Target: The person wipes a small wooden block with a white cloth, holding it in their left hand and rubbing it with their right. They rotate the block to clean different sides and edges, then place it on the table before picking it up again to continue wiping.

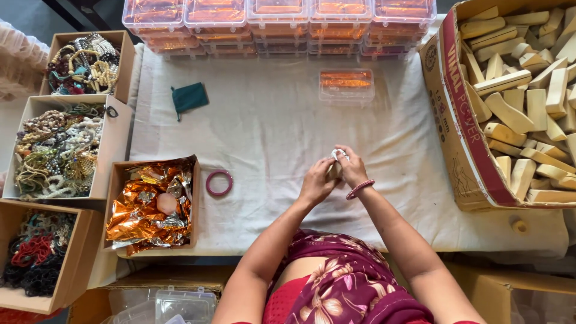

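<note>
Just below the clear plastic box, the left hand and right hand pinch closed on what seems a small white beaded piece

packing workshop | bead-jewellery boxes | stacked clear plastic cases | wooden blocks carton
</note>
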